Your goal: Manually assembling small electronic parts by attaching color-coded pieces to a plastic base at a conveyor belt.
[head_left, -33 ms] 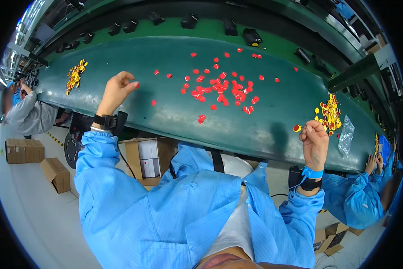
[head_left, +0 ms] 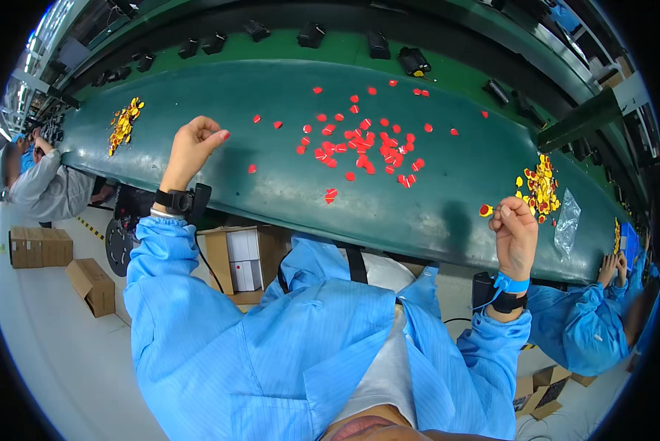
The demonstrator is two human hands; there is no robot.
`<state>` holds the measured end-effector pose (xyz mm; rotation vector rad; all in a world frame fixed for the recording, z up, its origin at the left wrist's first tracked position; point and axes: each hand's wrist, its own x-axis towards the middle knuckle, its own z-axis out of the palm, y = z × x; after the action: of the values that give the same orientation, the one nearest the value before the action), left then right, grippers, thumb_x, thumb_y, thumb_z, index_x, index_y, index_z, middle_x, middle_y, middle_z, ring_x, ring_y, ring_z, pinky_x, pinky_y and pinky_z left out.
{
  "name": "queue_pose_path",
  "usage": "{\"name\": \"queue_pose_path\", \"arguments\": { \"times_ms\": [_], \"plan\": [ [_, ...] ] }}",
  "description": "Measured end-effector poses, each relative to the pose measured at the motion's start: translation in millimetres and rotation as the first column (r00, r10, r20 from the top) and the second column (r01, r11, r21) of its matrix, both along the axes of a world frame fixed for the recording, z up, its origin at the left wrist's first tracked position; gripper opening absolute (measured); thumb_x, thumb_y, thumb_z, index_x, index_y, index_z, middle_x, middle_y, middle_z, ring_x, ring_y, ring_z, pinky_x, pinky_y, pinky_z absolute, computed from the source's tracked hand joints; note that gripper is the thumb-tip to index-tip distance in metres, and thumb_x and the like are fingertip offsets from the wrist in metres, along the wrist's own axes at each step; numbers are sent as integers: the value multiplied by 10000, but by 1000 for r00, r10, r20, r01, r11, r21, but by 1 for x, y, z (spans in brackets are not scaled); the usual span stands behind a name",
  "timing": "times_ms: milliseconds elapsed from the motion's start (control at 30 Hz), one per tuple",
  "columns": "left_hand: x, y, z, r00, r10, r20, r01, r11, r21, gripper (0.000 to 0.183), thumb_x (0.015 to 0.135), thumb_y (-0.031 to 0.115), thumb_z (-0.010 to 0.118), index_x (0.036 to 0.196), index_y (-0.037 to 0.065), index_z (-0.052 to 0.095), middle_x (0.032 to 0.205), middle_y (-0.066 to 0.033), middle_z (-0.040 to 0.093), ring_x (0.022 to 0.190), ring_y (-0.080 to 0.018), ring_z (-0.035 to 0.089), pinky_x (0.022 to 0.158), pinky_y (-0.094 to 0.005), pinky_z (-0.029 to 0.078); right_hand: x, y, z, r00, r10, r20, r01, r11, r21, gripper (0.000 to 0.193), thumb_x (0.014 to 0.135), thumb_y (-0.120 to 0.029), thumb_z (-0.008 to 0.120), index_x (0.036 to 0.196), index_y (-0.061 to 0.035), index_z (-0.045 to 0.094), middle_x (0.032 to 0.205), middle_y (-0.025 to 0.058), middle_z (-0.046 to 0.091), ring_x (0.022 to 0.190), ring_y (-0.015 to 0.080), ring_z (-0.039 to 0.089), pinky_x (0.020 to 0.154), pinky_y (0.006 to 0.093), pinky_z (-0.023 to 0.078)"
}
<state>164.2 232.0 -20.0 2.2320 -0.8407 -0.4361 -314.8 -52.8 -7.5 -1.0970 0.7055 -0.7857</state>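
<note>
My left hand (head_left: 197,144) hovers over the left part of the green table (head_left: 197,187), thumb and fingers pinched together. A small red piece (head_left: 225,134) shows at its thumb tip; its shape is too small to make out. Over the right part, my right hand (head_left: 518,228) is closed in a pinch on a small yellow-and-red disc (head_left: 485,210). Just beyond that hand lies a pile of yellow and red discs (head_left: 541,187). Between my hands, many flat red pieces (head_left: 363,143) are scattered, some with white lines.
Another yellow pile (head_left: 125,125) lies at the far left. A clear plastic bag (head_left: 567,224) rests right of my right hand. Black parts (head_left: 310,35) line the back ledge, and a green metal bracket (head_left: 579,121) juts in. Co-workers sit at the left (head_left: 47,187) and right (head_left: 576,323).
My left hand has shifted very slightly to the right, with its wrist turning a little. My right hand and the disc in it stay almost where they were.
</note>
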Motion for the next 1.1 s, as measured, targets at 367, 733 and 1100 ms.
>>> {"name": "queue_pose_path", "arguments": {
  "times_ms": [367, 733, 1100],
  "plan": [
    [-29, -4, -14, 437, -603, 668, 240, 793, 560, 119, 741, 83, 607, 852, 72, 564, 792, -71, 562, 795, -265, 567, 642, -369, 490, 5, 3, -13, 1000, 24, -17, -24, 999, -21, 72, 868, -28, 594, 937, -8, 598, 800, 38, 597, 690, 99, 555, 607, 219, 451],
    [-39, 23, -12, 655, -234, 718, 129, 971, 199, 265, 747, 54, 604, 1011, 83, 623, 907, -86, 604, 893, -293, 569, 712, -390, 490, -2, 1, -15, 999, 43, -19, -43, 999, -16, 74, 869, -35, 594, 939, -8, 595, 804, 36, 591, 672, 97, 543, 606, 218, 448],
    [-200, -83, 25, 714, -483, -507, 209, 838, -504, 214, 875, 86, 606, 1071, 4, 622, 917, -56, 657, 793, -93, 606, 646, -217, 480, 47, 29, -3, 882, 186, 432, -247, 965, 89, 134, 857, -13, 601, 989, -1, 578, 872, 89, 628, 772, 150, 593, 694, 281, 486]
  ]
}}
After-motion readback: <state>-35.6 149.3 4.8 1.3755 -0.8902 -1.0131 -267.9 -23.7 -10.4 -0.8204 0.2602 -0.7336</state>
